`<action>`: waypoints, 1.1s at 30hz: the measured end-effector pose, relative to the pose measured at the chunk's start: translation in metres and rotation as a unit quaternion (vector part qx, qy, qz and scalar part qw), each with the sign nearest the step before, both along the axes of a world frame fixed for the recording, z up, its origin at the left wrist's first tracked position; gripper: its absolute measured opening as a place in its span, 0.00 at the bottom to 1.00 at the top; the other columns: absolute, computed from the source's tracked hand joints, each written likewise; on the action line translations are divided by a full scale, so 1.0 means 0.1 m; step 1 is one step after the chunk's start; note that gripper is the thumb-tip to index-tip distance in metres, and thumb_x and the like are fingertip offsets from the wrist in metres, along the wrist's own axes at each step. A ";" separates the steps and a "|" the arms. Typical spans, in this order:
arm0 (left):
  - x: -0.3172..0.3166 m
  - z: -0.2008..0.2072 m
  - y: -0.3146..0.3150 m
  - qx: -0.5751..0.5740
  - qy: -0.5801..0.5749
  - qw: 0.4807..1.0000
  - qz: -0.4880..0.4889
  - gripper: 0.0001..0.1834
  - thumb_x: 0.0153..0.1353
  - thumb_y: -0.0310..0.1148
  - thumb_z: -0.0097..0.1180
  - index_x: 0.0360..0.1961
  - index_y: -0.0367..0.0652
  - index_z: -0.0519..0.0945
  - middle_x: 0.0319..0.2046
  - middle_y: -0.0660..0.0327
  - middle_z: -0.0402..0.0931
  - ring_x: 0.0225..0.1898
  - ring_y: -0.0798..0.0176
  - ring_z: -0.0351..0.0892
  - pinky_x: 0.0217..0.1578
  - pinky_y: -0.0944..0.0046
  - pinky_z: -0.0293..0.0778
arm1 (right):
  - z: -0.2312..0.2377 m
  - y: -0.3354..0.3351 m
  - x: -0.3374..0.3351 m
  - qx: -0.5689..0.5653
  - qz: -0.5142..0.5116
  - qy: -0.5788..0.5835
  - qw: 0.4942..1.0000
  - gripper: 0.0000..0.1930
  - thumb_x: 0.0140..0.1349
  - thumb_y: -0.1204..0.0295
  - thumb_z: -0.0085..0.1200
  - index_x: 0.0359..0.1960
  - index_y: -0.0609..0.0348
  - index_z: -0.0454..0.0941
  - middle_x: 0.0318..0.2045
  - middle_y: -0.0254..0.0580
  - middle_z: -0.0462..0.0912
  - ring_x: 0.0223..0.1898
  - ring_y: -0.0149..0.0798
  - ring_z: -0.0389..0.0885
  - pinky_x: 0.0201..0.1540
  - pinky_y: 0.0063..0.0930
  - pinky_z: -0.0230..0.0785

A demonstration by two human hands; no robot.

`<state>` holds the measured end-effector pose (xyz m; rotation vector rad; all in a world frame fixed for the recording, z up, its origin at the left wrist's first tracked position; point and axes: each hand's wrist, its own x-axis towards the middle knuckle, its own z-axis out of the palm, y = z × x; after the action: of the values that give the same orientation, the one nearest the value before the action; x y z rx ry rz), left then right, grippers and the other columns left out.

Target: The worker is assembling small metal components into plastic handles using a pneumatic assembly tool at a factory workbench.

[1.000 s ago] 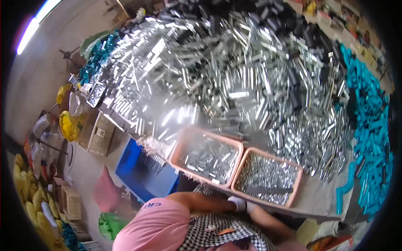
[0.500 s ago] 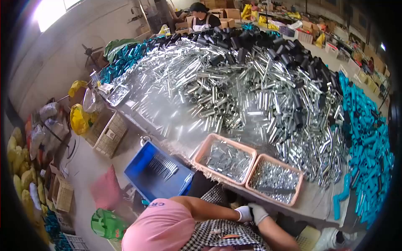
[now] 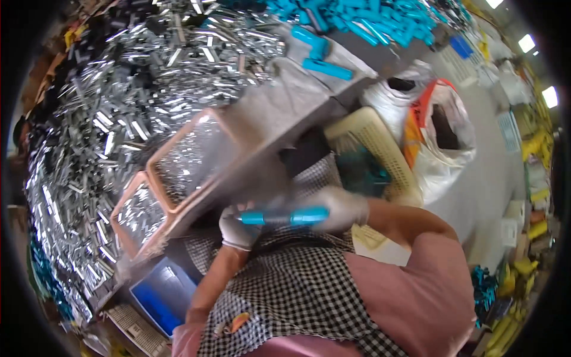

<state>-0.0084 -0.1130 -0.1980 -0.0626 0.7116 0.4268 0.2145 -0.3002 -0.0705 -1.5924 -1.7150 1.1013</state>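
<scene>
Just off the counter's (image 3: pixel 279 101) near edge, I'm holding the teal tube (image 3: pixel 309 216) in my left hand's (image 3: pixel 237 229) grip, favouring straight alignment, my right hand (image 3: pixel 344 209) too blurred to tell its grip.

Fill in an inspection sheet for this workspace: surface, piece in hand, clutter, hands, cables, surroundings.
Surface: grey-covered table, heaped with silvery pieces; teal tubes are piled at its far side.
Piece in hand: teal tube with a darker, blurred middle, held roughly level in front of the body.
Clutter: two peach trays of small silvery parts at the table edge; blue bin below them.
Hands: left hand, gloved, holds one end; right hand, gloved, is at the other, too blurred to judge its fingers.
Cables: nothing seen.
Surroundings: cream basket beside a white-and-orange sack; bright lights.
</scene>
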 end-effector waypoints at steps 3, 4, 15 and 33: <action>0.29 0.21 -0.29 0.130 -0.056 0.981 -0.135 0.18 0.61 0.40 0.45 0.41 0.39 0.80 0.50 0.48 0.78 0.52 0.42 0.75 0.60 0.38 0.63 | 0.44 -0.68 0.59 -0.149 -0.276 0.363 0.877 0.37 0.49 0.73 0.64 0.64 0.65 0.68 0.39 0.44 0.84 0.35 0.36 0.84 0.42 0.29 0.78; 0.44 0.45 -0.45 0.273 -0.019 0.931 -0.243 0.26 0.66 0.49 0.45 0.53 0.38 0.77 0.54 0.48 0.76 0.54 0.45 0.75 0.60 0.39 0.63 | 0.52 -0.98 0.68 -0.131 -0.329 0.353 0.866 0.36 0.49 0.74 0.63 0.63 0.66 0.68 0.37 0.43 0.84 0.34 0.36 0.84 0.41 0.27 0.78; 0.40 0.49 -0.11 0.526 0.057 0.668 -0.523 0.32 0.67 0.49 0.55 0.57 0.28 0.72 0.44 0.55 0.81 0.47 0.63 0.78 0.52 0.66 0.72 | -0.16 -1.52 1.27 -0.201 -0.439 -0.157 0.861 0.16 0.53 0.67 0.60 0.44 0.56 0.81 0.33 0.49 0.83 0.34 0.46 0.83 0.39 0.37 0.75; 0.01 0.32 -0.27 0.684 0.107 0.559 -0.456 0.10 0.57 0.25 0.51 0.40 0.39 0.80 0.39 0.49 0.79 0.38 0.49 0.82 0.37 0.58 0.80 | -2.99 -0.96 0.81 -0.501 -0.177 -0.368 0.763 0.45 0.60 0.62 0.54 0.76 0.39 0.40 0.56 0.56 0.77 0.57 0.51 0.78 0.55 0.40 0.74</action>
<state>-0.0073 -0.1396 -0.1664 1.8352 0.3792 -0.1420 0.2958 -0.3958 -0.3697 -3.2104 -1.0442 1.3753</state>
